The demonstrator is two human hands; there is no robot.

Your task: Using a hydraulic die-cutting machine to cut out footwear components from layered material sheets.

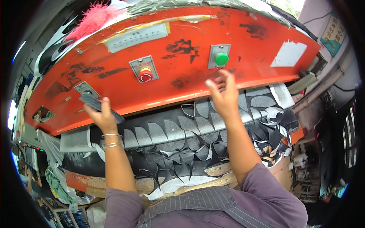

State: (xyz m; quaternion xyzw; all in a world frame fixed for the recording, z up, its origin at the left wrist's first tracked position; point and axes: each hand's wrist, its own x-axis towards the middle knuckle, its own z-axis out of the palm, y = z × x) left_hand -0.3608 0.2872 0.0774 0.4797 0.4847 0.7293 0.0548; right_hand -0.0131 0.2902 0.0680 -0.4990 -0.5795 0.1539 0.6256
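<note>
Reference: red panel [197, 85]. Left hand [105, 119]: dark flat piece [91, 101] gripped, before panel's lower left. Right hand [225, 95]: loosely spread, before panel's lower edge, right of centre. Cut dark pieces [172, 131] below panel.

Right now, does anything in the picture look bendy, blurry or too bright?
All in the head view: the red panel bows from the fisheye lens; the right hand looks slightly blurred; a patch at upper right is washed out.

Characters on panel label [137, 38], wall sign [334, 36]
</note>
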